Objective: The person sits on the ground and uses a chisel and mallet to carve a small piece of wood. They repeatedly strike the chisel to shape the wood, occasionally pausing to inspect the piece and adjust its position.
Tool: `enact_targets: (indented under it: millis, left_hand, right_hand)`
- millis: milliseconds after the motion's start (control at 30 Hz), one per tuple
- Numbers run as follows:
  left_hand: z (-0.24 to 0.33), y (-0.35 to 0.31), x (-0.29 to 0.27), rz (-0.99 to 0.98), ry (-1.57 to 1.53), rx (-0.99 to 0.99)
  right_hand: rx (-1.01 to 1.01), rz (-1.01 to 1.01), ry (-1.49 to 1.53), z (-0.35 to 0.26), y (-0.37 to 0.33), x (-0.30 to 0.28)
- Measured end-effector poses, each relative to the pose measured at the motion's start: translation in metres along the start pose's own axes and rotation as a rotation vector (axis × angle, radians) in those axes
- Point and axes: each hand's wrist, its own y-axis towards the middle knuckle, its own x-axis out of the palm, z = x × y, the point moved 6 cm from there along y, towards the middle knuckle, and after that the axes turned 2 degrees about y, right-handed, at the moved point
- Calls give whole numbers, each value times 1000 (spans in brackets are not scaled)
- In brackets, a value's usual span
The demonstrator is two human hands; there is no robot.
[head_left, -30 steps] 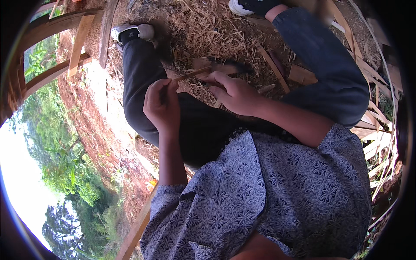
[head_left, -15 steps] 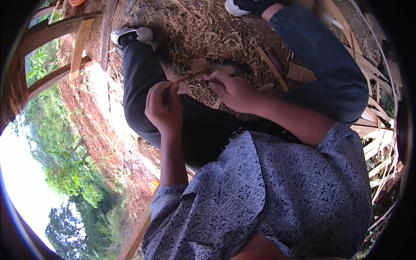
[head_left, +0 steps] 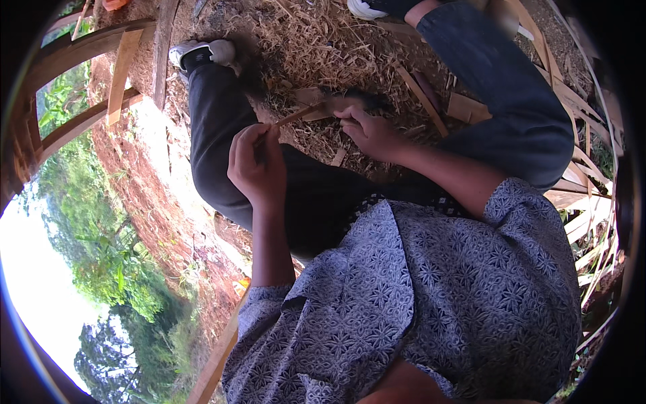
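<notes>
**Holding a thin wooden strip between both hands over the shavings**

Looking down, you see most of the lower view filled by your patterned blue-grey shirt (head_left: 431,296), short-sleeved, with both forearms reaching up from it. Beyond it your legs spread apart: the black trouser leg (head_left: 222,135) runs to the upper left and ends in a white-soled shoe (head_left: 202,52), and the blue trouser leg (head_left: 505,94) bends at the upper right.

Between the legs lies a wide bed of pale straw-like shavings (head_left: 316,40), with flat wooden offcuts (head_left: 464,108) scattered on it and a stack of slats (head_left: 585,202) along the right edge. To your left a curved wooden rail (head_left: 81,50) borders red earth (head_left: 155,202) and green bushes (head_left: 108,269) well below.

Your left hand (head_left: 258,165) is closed around the near end of a thin wooden strip (head_left: 293,118), fingers curled and thumb pressed on it. The strip slants up and to the right, above the black trouser leg and the shavings, to your right hand (head_left: 367,128). That hand is clenched at the strip's far end, and something dark (head_left: 370,101) shows just past its knuckles; it may be a tool's handle, but the view is too blurred to tell.

No packages, labels or signs show anywhere here.
</notes>
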Motion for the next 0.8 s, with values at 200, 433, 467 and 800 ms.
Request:
enact_targets:
  millis: [200,433,467,800]
  left_hand:
    - [3,-1,-2,13,-33,-10]
    - [6,0,-3,15,42,12]
    - [5,-1,-3,22,31,-11]
    - [-7,0,-3,41,35,-53]
  right_hand:
    - [-122,-52,19,-29,-17,18]
    - [-153,-106,47,-68,-13,6]
    - [-79,-61,-20,-46,-10,9]
    - [-151,-79,-25,-23,-9,18]
